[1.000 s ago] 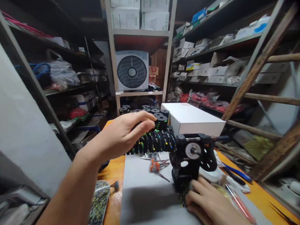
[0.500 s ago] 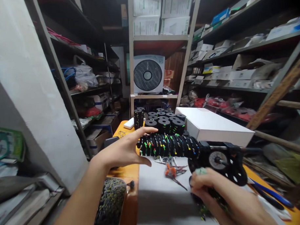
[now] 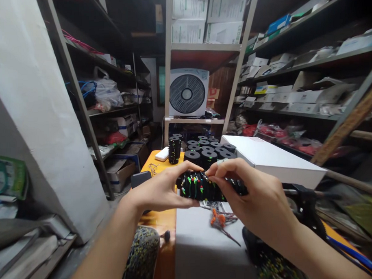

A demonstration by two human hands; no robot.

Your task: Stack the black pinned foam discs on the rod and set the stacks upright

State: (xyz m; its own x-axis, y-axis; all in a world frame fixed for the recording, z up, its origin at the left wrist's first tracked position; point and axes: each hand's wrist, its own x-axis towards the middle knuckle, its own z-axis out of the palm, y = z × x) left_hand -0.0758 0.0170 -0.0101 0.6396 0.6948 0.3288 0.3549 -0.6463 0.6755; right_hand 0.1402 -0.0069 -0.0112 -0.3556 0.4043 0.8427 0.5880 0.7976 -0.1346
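Note:
A black roll [image 3: 192,190] wound with cords carrying small green, red, yellow and white beads lies sideways in front of me. My left hand [image 3: 166,187] wraps around its left end, fingers over the top and thumb underneath. My right hand [image 3: 251,190] covers much of the roll's right part. Its thumb and forefinger pinch together at the upper side, where something small is too hidden to name. To the right, partly behind my right wrist, stands the black holder with a metal rod [image 3: 307,198].
Several upright black rolls [image 3: 209,153] stand behind, beside a white box [image 3: 274,152]. Orange beaded twig-like pieces [image 3: 218,219] lie on the white sheet [image 3: 204,244]. A tray of small dark and yellow pieces [image 3: 142,247] is at lower left, and a blue pen-like object [image 3: 351,251] at right.
My right hand has risen from beside the holder to the roll and now pinches at its top. My left hand has closed in around the roll's left end.

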